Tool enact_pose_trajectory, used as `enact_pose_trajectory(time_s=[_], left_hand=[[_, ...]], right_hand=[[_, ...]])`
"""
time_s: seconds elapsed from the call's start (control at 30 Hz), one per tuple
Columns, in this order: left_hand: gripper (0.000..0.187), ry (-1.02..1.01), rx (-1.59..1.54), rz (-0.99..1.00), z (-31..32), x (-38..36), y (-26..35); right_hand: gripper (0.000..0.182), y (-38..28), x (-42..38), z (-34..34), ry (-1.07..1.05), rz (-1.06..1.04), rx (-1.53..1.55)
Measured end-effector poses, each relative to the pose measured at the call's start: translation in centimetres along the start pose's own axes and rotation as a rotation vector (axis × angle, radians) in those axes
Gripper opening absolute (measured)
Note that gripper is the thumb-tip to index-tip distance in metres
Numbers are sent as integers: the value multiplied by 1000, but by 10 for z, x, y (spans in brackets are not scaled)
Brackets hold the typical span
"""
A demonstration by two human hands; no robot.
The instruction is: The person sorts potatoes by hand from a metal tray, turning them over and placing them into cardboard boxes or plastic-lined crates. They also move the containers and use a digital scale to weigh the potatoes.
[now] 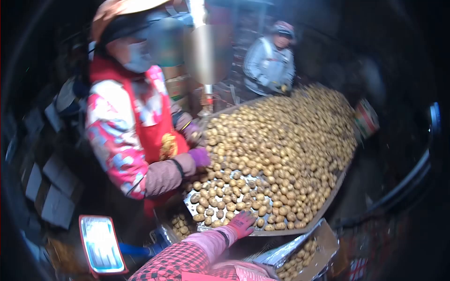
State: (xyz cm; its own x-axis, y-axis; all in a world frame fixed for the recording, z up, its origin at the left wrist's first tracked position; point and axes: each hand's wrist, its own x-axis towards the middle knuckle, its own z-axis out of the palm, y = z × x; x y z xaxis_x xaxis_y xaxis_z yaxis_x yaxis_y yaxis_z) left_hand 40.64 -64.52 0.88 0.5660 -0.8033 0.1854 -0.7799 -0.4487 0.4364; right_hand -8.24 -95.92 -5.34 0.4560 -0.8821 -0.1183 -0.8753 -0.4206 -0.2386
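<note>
My left hand [242, 224], in a pink-purple glove, rests at the near edge of a metal sorting table [262, 232]. Its fingers are stretched out beside the nearest potatoes, and no potato shows in its grasp. Small round yellow-brown potatoes [281, 145] cover most of the table in a thick heap, thinning to a loose layer near my hand, where shiny metal shows through. The checked pink sleeve [178, 260] of this arm reaches in from the bottom. My right hand is out of view.
A co-worker in a red apron [161, 136] stands at the left, gloved hands at the heap. Another person [269, 63] stands at the far end. Below the near edge is a lined cardboard box [328, 243] of potatoes. A red-rimmed tray [103, 243] sits lower left.
</note>
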Motion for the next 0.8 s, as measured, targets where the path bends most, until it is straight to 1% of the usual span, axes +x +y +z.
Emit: enact_pose_trajectory(time_s=[0.03, 0.1, 0.17, 0.2, 0.23, 0.3, 0.33, 0.37, 0.43, 0.47, 0.5, 0.53, 0.57, 0.6, 0.63, 0.7, 0.73, 0.77, 0.8], left_hand=[[53, 77, 12, 8, 3, -3, 2], [52, 156, -20, 54, -9, -16, 12], [53, 137, -126, 50, -12, -34, 16], [50, 103, -192, 23, -12, -45, 18], [50, 117, -173, -3, -13, -55, 17], [48, -107, -211, -14, -5, -74, 11], [47, -145, -163, -16, -5, -82, 9], [47, -134, -156, -39, -5, -87, 9], [46, -184, -189, -62, -16, -90, 15], [45, -161, -194, -56, -18, -91, 17], [45, -155, -186, -59, -21, -90, 19], [46, -217, -208, -106, -23, -89, 20], [48, -282, -231, -147, -25, -86, 22], [46, -261, -202, -174, -30, -86, 26], [46, -270, -197, -163, -30, -84, 25], [43, -267, -307, -193, -29, -81, 18], [40, -243, -335, -215, -23, -81, 16], [39, -244, -348, -167, -20, -79, 10], [39, -247, -336, -154, -19, -79, 10]], right_hand=[[43, -33, 8, -22, 34, -43, 28], [42, -94, 25, -53, 88, -174, 71], [41, -149, 46, -72, 104, -320, 108], [41, -172, 56, -73, 68, -398, 141], [41, -189, 72, -67, 12, -476, 215], [40, -227, 80, -60, -121, -579, 318], [40, -242, 79, -55, -192, -614, 338], [40, -253, 78, -47, -267, -643, 342], [40, -257, 81, -21, -445, -652, 372], [39, -232, 116, 29, -871, -443, 998], [38, -240, 115, 35, -1229, -16, 1551], [37, -235, 115, 31, -1012, -298, 1229], [36, -231, 117, 28, -708, -548, 721], [36, -252, 90, -10, -439, -640, 336], [36, -248, 93, -5, -438, -650, 369], [35, -237, 99, 9, -439, -686, 458], [37, -236, 101, 18, -529, -565, 638], [29, -230, 106, 24, -604, -378, 838], [26, -241, 93, 6, -551, -408, 803]])
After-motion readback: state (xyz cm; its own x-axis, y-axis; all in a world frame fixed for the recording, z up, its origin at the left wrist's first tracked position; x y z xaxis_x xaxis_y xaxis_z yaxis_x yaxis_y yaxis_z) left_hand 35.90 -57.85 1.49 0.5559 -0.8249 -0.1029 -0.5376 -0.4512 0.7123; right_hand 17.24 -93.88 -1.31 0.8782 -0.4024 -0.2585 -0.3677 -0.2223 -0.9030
